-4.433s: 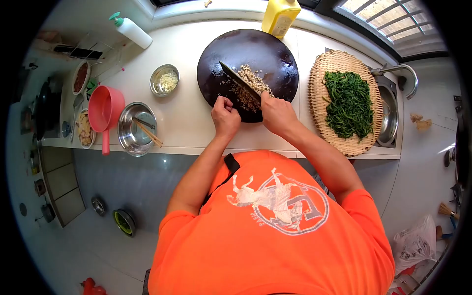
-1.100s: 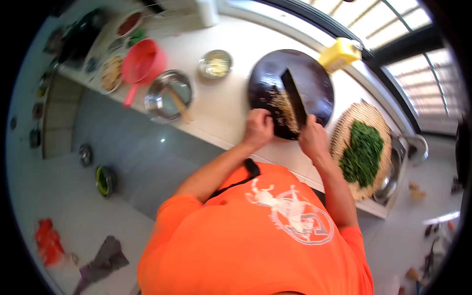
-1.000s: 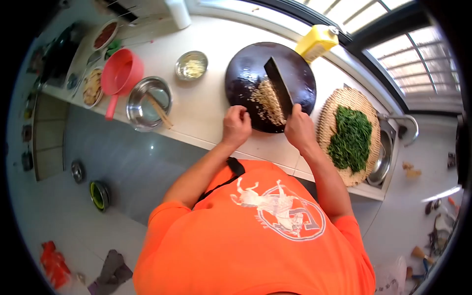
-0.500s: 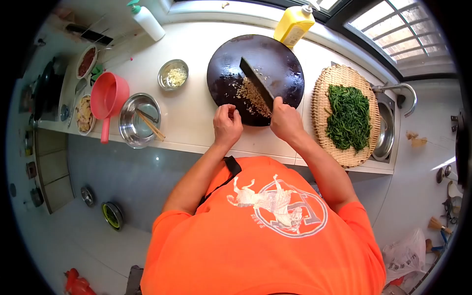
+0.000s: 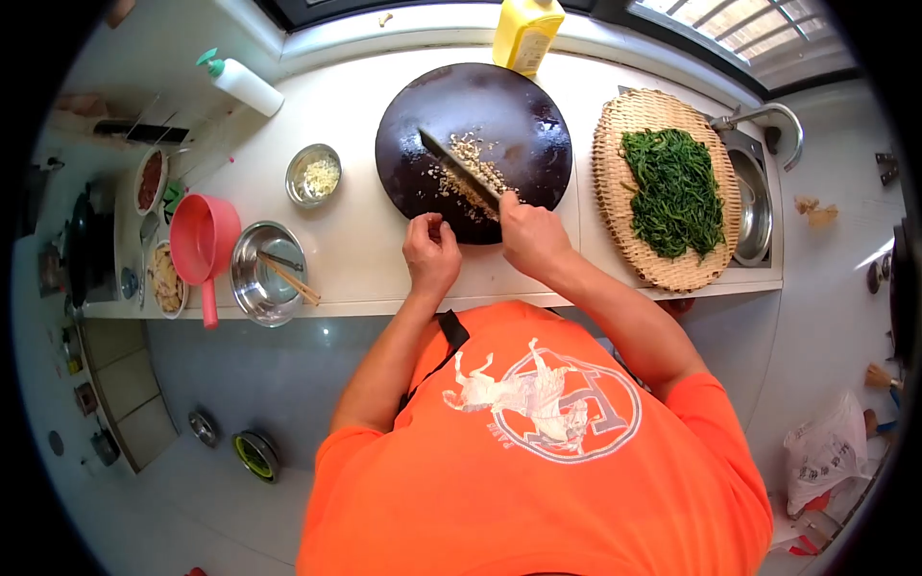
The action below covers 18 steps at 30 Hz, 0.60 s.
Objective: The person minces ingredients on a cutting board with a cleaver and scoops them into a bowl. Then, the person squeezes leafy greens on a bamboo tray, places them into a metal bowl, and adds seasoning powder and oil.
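My right hand (image 5: pixel 533 237) grips the handle of a dark cleaver (image 5: pixel 459 170). Its blade slants up and left over a round dark cutting board (image 5: pixel 523 115), amid finely chopped pale brown bits (image 5: pixel 477 160). My left hand (image 5: pixel 431 252) is at the board's near-left edge, its fingers curled together; whether they hold anything is hidden. A small metal bowl (image 5: pixel 296 182) with minced pale pieces stands left of the board. To the right, a woven tray (image 5: pixel 615 230) bears dark green leafy vegetables (image 5: pixel 675 192).
On the left of the counter (image 5: pixel 355 278) are a metal bowl (image 5: pixel 252 302) with chopsticks, a red dipper (image 5: pixel 205 238) and dishes of food. Behind stand a white pump bottle (image 5: pixel 248 88) and a yellow jug (image 5: pixel 527 36). A metal sink (image 5: pixel 754 211) is at the right.
The view has turned and shifted. On the board, the cleaver now lies more slanted, with chopped bits on both sides of its blade. My left hand remains near the board's edge.
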Each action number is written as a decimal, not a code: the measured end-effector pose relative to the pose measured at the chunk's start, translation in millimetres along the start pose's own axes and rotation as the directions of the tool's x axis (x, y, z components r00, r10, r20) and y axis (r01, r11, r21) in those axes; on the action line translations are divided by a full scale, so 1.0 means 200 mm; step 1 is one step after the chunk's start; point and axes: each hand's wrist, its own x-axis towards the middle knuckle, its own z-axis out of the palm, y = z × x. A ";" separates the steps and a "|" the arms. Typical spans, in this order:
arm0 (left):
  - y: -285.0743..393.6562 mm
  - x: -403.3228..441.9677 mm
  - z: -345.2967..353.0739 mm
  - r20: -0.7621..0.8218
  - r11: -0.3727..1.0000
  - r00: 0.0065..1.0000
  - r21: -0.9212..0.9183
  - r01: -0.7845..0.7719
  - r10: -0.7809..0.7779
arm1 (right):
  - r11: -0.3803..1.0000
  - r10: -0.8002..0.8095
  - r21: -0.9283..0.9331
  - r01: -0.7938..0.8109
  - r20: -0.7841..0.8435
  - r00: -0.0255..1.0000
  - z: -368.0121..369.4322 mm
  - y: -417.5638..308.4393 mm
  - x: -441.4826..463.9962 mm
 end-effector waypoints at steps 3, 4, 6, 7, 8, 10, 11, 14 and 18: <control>0.00 0.01 0.01 0.027 1.000 1.000 0.023 0.004 -0.005 | 0.999 -0.015 -0.034 0.015 -0.007 1.000 0.03 0.02 0.02; 0.01 0.00 0.01 0.038 1.000 0.999 0.012 -0.001 0.001 | 0.999 -0.023 -0.035 0.023 -0.004 1.000 0.03 0.02 0.02; 0.03 0.01 0.00 0.055 1.000 0.998 -0.006 -0.014 0.014 | 0.998 0.042 0.048 -0.041 -0.010 0.999 0.04 0.06 0.04; 0.04 0.02 -0.01 0.076 0.996 0.993 0.017 -0.090 0.088 | 0.994 0.073 0.088 -0.071 -0.012 0.997 0.03 0.09 0.05; 0.05 0.02 -0.03 0.102 0.986 0.982 0.038 -0.161 0.157 | 0.986 0.106 0.127 -0.104 -0.009 0.994 0.03 0.12 0.04; 0.10 0.02 -0.04 0.148 0.943 0.936 0.049 -0.329 0.319 | 0.952 0.133 0.278 -0.128 0.002 0.991 -0.02 0.16 0.04; 0.14 0.01 -0.05 0.168 0.905 0.895 0.040 -0.424 0.413 | 0.924 0.151 0.355 -0.145 0.010 0.988 -0.04 0.20 0.05; 0.21 -0.01 -0.10 0.381 0.824 0.758 -0.018 -0.567 0.530 | 0.725 0.256 0.623 -0.293 0.151 0.955 -0.14 0.20 0.04; 0.24 -0.02 -0.05 0.640 0.724 0.538 -0.043 -0.688 0.549 | 0.513 0.244 0.784 -0.349 0.256 0.935 -0.13 0.30 0.04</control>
